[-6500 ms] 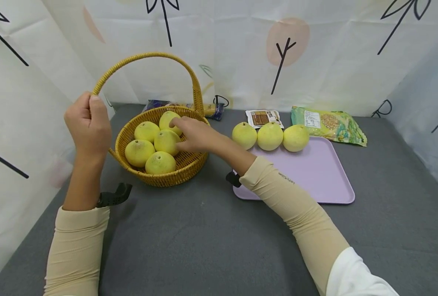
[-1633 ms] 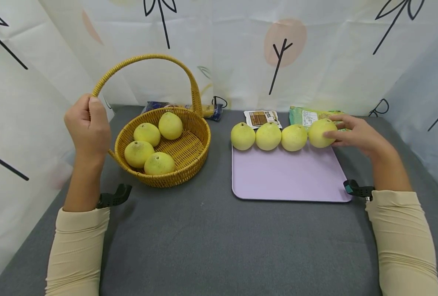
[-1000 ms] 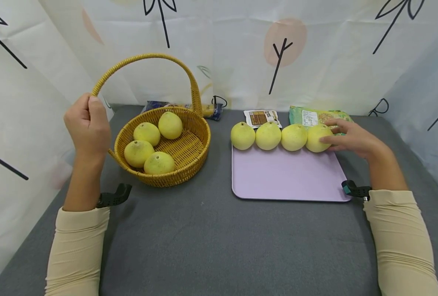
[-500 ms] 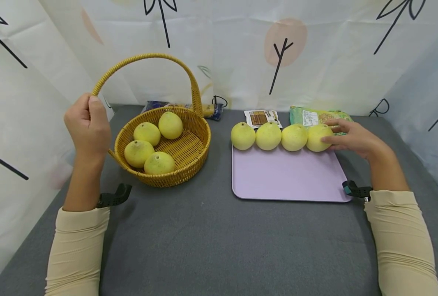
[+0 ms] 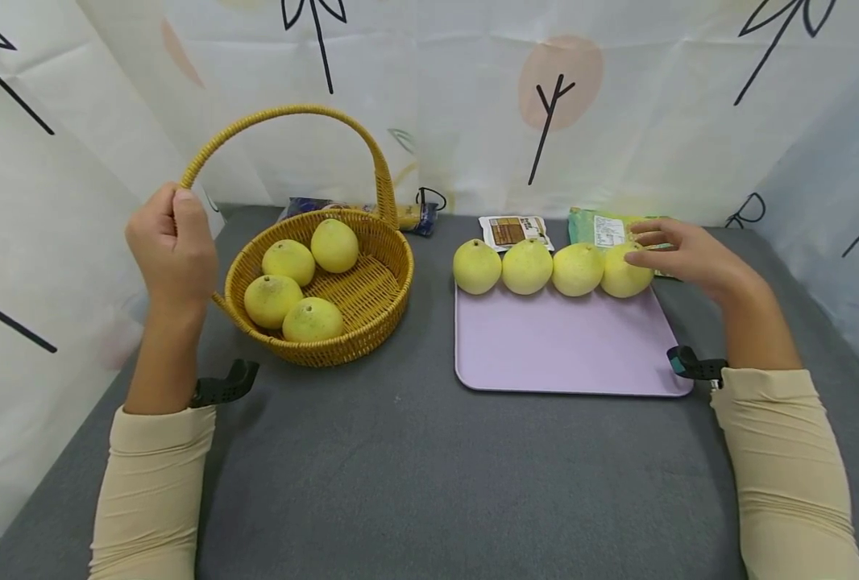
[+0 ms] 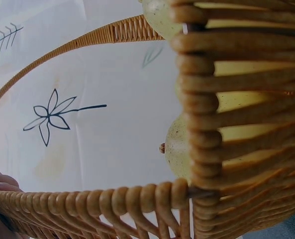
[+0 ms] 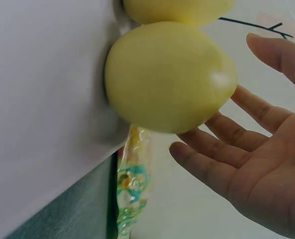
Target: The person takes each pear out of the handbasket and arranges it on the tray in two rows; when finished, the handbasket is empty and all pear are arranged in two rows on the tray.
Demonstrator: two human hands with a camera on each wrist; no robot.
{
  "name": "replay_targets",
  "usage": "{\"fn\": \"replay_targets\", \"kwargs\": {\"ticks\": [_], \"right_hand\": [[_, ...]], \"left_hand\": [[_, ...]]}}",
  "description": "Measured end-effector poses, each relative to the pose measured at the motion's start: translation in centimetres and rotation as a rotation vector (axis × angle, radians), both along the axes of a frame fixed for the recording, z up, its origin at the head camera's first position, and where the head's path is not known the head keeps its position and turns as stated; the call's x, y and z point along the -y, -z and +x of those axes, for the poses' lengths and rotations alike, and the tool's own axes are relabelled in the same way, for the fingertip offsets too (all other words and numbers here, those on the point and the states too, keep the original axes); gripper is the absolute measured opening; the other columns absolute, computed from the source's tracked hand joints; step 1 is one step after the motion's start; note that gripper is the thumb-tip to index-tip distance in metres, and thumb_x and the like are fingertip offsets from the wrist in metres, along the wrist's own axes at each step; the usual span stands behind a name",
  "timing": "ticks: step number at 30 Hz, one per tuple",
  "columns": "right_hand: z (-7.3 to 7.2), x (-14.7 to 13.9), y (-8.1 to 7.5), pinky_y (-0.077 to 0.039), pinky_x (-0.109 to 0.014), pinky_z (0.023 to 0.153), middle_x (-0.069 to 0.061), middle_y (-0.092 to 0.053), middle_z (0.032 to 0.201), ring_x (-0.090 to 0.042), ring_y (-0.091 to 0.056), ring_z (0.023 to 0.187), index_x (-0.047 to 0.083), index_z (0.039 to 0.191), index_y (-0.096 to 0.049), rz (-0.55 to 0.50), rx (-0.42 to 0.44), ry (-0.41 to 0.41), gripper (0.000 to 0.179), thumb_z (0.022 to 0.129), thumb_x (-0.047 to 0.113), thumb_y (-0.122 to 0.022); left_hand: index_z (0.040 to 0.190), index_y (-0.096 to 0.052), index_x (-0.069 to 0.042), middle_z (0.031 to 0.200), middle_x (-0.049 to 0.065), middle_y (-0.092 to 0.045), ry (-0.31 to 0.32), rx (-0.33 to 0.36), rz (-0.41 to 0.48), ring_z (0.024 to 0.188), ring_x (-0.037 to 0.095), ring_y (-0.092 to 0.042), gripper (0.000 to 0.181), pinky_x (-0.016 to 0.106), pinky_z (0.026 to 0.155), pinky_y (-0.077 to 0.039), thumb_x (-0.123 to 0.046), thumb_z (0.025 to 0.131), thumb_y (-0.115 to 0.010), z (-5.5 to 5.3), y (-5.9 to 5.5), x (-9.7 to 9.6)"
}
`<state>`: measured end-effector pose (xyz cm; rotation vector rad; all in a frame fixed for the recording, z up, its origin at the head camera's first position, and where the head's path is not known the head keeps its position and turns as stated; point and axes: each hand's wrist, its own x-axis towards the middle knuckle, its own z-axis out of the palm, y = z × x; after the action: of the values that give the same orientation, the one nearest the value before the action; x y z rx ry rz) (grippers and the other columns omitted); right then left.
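My left hand [image 5: 174,246] grips the handle of a yellow woven basket [image 5: 382,310], which stands on the table. Several pale yellow-green pomelos [image 5: 313,321] lie in its left and back part. On the right, more pomelos [image 5: 527,267] line up side by side along the far edge of a lilac tray [image 5: 567,346]. My right hand [image 5: 690,254] is at the rightmost pomelo [image 5: 624,272], thumb and fingers spread apart. In the right wrist view the thumb stands off this pomelo [image 7: 167,77], and the fingers extend behind it.
Behind the tray lie a small white-and-brown packet [image 5: 514,233] and a green food bag [image 5: 607,229], partly hidden by the hand and fruit. A blue-and-yellow packet [image 5: 415,219] lies behind the basket. A patterned white cloth [image 5: 458,105] hangs behind the grey table [image 5: 429,475].
Since the oldest frame, a pomelo has gone from the basket to the right end of the row. My right hand has just let go of it and risen slightly; my left stays put.
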<state>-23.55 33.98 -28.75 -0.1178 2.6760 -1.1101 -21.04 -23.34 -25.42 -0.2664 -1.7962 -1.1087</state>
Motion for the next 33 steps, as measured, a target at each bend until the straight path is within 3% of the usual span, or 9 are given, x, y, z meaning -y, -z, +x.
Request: {"fn": "replay_targets", "kwargs": {"ticks": [7,14,18,25,30,33], "right_hand": [[-0.6,2.4,-1.2,-0.029,-0.068,0.104,-0.030,-0.033,0.153,-0.050,-0.028,0.140,0.004,0.154,-0.030,0.038,-0.033,0.000,0.073,0.099,0.041,-0.060],[-1.5,6.3,-2.4,-0.033,-0.062,0.105,-0.025,-0.044,0.147,-0.045,-0.039,0.136,0.002,0.146,-0.044,-0.010,-0.157,-0.059,0.059,0.098,0.030,-0.064],[-2.5,9.6,-3.0,-0.039,-0.056,0.103,-0.023,-0.049,0.142,-0.043,-0.046,0.131,0.000,0.141,-0.049,-0.030,-0.177,-0.136,0.051,0.097,0.021,-0.065],[-4.3,16.3,-3.6,-0.051,-0.049,0.091,-0.022,-0.061,0.128,-0.037,-0.061,0.118,0.001,0.131,-0.058,0.067,-0.227,-0.322,0.039,0.095,0.014,-0.064],[-4.9,21.0,-4.0,-0.053,-0.041,0.088,-0.014,-0.066,0.117,-0.030,-0.065,0.107,0.006,0.123,-0.064,0.096,-0.294,-0.462,0.030,0.094,0.015,-0.065],[-5.2,24.3,-4.3,-0.051,-0.038,0.089,-0.012,-0.068,0.112,-0.026,-0.065,0.104,0.004,0.117,-0.068,0.106,-0.384,-0.535,0.023,0.095,0.009,-0.061]], "left_hand": [[0.060,-0.031,0.005,0.050,-0.004,-0.023,0.009,-0.007,0.001,0.045,0.005,-0.014,0.041,0.022,0.045,-0.010,-0.013,0.095,-0.042,0.0,0.1,0.2],[0.060,-0.031,0.005,0.050,-0.003,-0.023,0.014,-0.004,-0.003,0.044,0.005,-0.014,0.041,0.021,0.044,-0.011,-0.013,0.094,-0.042,-0.2,0.1,0.2],[0.060,-0.031,0.005,0.050,-0.003,-0.024,0.015,0.000,-0.002,0.044,0.005,-0.014,0.041,0.022,0.045,-0.011,-0.013,0.095,-0.042,-0.2,0.1,0.2],[0.060,-0.031,0.004,0.051,-0.003,-0.024,0.009,-0.004,-0.018,0.044,0.005,-0.015,0.041,0.021,0.045,-0.011,-0.014,0.095,-0.042,0.0,0.1,0.2],[0.060,-0.031,0.004,0.051,-0.003,-0.025,0.007,-0.001,-0.018,0.045,0.005,-0.016,0.041,0.021,0.045,-0.011,-0.014,0.095,-0.043,0.1,0.2,0.2],[0.060,-0.031,0.004,0.051,-0.003,-0.024,0.016,-0.007,-0.012,0.045,0.005,-0.016,0.041,0.021,0.045,-0.011,-0.014,0.095,-0.043,0.0,0.1,0.1]]}}
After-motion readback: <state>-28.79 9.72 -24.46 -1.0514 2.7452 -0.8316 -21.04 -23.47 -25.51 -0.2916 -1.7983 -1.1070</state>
